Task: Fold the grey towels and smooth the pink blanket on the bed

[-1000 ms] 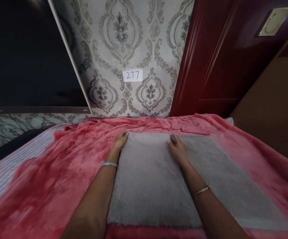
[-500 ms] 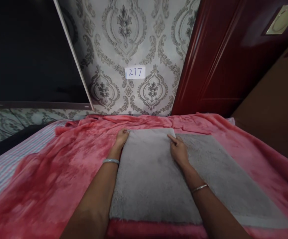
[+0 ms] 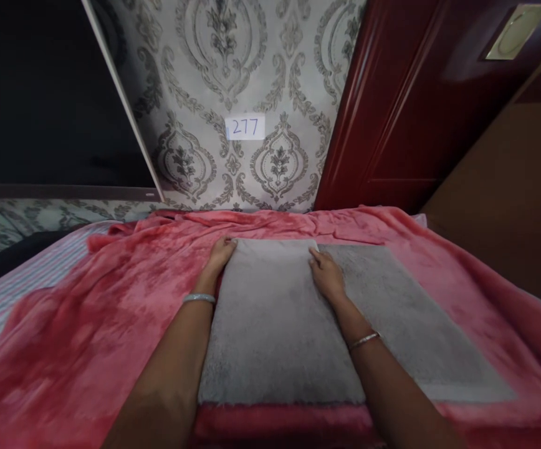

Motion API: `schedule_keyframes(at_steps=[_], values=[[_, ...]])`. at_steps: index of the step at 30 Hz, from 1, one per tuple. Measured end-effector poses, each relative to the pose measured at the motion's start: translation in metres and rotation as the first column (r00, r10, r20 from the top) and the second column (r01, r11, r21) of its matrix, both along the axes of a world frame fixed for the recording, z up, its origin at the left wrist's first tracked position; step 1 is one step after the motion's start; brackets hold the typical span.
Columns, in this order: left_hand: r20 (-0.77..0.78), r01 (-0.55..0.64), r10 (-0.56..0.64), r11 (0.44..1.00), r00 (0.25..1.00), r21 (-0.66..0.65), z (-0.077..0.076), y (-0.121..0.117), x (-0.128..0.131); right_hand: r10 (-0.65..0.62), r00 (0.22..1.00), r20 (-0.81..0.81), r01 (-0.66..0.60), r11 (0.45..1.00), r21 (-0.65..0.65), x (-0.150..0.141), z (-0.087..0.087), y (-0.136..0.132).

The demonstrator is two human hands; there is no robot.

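Observation:
A grey plush towel [image 3: 280,324] lies in front of me, its left part folded over and its single layer reaching out to the right. At the far left corner of the folded part, my left hand [image 3: 222,251] is closed with the fingertips pinching the edge. My right hand [image 3: 327,274] is closed at the far right corner of the same part, thumb and index finger on the edge. The other fingers of the right hand are curled. A bangle circles each wrist.
Under the towel spreads a rumpled red-pink blanket [image 3: 125,312] over a striped sheet [image 3: 32,280]. A dark screen [image 3: 50,100] stands at the left. Behind are patterned wallpaper, a paper label [image 3: 245,127] reading 277 and a dark red door panel [image 3: 406,112].
My right hand's index finger stretched out along the folded corner, then drew back into a pinch there. The left hand keeps its place at the left corner. The view has shifted slightly.

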State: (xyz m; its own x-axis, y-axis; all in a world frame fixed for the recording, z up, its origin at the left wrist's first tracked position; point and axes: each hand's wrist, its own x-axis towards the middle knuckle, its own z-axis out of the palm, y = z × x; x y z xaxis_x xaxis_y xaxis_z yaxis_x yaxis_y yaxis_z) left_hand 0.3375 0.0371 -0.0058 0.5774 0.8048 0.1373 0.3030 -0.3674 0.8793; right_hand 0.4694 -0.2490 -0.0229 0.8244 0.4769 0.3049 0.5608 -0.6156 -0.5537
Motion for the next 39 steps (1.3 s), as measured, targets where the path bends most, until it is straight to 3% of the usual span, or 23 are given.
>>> schedule_keyframes(at_steps=[3,9,14,17,20,22,25,28,31,34,39], values=[[-0.069,0.047,-0.044,0.998,0.997,0.031,0.005,-0.001,-0.001,-0.017,1.000,-0.017,0.016,0.997,-0.076,0.000,0.002,0.000],[-0.176,0.023,0.007,0.985,0.984,0.168,0.004,-0.009,-0.001,0.012,1.000,0.020,-0.011,0.999,-0.039,-0.003,0.002,-0.005],[-0.209,0.040,0.001,0.980,0.978,0.194,0.005,-0.013,-0.003,-0.027,1.000,-0.013,0.026,0.996,-0.082,-0.008,0.007,-0.004],[-0.242,0.045,0.003,0.980,0.970,0.193,0.016,-0.016,-0.004,-0.043,0.998,-0.046,0.038,0.994,-0.101,-0.012,0.013,-0.005],[-0.261,0.063,0.004,0.967,0.965,0.248,0.033,-0.036,-0.010,-0.040,0.997,-0.061,0.033,0.994,-0.109,-0.016,0.019,-0.006],[-0.289,0.197,-0.096,0.918,0.952,0.344,0.039,-0.062,-0.019,-0.031,0.997,-0.071,0.023,0.994,-0.109,-0.019,0.023,-0.007],[-0.481,0.501,-0.273,0.742,0.833,0.447,0.031,-0.107,-0.040,-0.010,0.995,-0.098,0.001,0.996,-0.093,-0.021,0.029,-0.010],[-0.626,0.578,-0.193,0.645,0.756,0.500,0.016,-0.140,-0.060,0.018,0.987,-0.159,-0.023,0.999,-0.032,-0.025,0.030,-0.020],[-0.665,0.586,-0.115,0.597,0.738,0.548,0.010,-0.150,-0.068,0.092,0.976,-0.197,-0.075,0.993,0.094,-0.035,0.022,-0.038],[-0.678,0.593,-0.101,0.589,0.728,0.549,0.013,-0.148,-0.068,0.151,0.970,-0.190,-0.118,0.978,0.175,-0.050,0.010,-0.058],[-0.679,0.600,-0.123,0.597,0.724,0.532,0.019,-0.150,-0.069,0.102,0.973,-0.207,-0.082,0.991,0.102,-0.072,0.003,-0.072]])
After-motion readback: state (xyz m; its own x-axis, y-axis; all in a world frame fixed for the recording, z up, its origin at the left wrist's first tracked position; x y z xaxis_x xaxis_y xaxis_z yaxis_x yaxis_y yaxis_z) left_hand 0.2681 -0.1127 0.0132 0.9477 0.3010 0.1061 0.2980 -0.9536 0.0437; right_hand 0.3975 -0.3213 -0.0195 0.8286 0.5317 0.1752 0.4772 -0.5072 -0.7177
